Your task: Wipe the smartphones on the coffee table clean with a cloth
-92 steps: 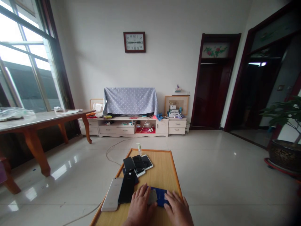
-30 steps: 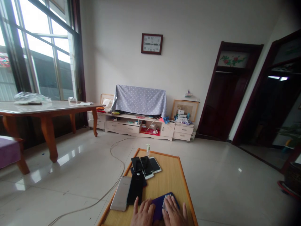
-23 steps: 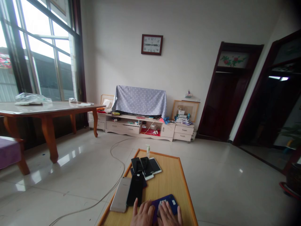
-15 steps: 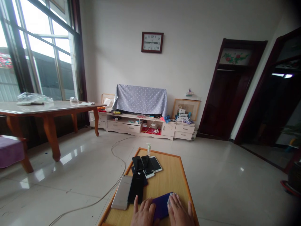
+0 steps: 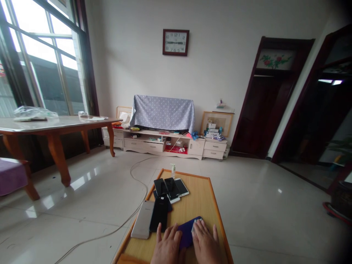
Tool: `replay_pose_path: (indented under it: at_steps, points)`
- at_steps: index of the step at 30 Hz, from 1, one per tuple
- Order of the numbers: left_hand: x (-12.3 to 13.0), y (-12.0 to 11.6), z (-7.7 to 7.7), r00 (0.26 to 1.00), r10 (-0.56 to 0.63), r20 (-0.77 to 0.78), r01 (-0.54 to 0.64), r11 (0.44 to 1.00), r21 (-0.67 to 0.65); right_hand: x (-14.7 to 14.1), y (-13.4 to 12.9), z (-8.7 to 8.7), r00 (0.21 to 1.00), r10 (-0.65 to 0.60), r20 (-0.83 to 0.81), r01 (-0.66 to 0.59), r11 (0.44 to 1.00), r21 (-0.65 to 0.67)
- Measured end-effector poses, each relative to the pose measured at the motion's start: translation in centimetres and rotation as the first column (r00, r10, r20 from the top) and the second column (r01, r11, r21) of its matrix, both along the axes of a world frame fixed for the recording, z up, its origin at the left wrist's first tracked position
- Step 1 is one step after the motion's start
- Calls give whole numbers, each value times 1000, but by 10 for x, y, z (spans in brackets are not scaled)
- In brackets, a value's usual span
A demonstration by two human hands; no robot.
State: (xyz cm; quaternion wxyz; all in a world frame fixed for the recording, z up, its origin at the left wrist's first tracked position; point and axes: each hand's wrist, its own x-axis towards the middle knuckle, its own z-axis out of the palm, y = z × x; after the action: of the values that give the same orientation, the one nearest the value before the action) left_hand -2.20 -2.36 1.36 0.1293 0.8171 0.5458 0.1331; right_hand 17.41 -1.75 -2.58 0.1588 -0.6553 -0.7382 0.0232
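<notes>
Right now, the person's left hand [image 5: 167, 246] is resting open on the near end of a low wooden table [image 5: 199, 200], its fingers spread just beside a flat purple case [image 5: 187, 232]. The right hand [image 5: 205, 244] is lying open too, with its fingers pressing on the case's right side, next to a small pale piece [image 5: 195, 224] too small to identify. The case is sitting at the table's near end, to the right of a silver phone [image 5: 142, 224] and a black phone [image 5: 159, 218]. Farther along, a cluster of phones [image 5: 168, 189] is overlapping, a pump bottle [image 5: 173, 171] is standing near the far rim, and a white cable [image 5: 134, 212] is trailing across the tiled floor on the left.
</notes>
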Motion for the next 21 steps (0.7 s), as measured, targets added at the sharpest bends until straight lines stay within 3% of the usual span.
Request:
replay_pose_path:
  at_steps: [2,8,16,21]
  points:
    - [1,0,0,1000,2,10,-2,1000,4,-4,1,3,1000,-1,4,1,1000,-10]
    - [2,3,-10,1000,14,18,-15,999,28,-29,-7,-13,985,161,-57,-160,987,13]
    - [4,-3,-2,999,-1,33,-1,997,80,-3,6,21,999,7,-39,-8,1000,-19]
    - [8,-5,8,999,12,45,-15,998,62,-28,-6,22,984,129,-124,-136,989,-50]
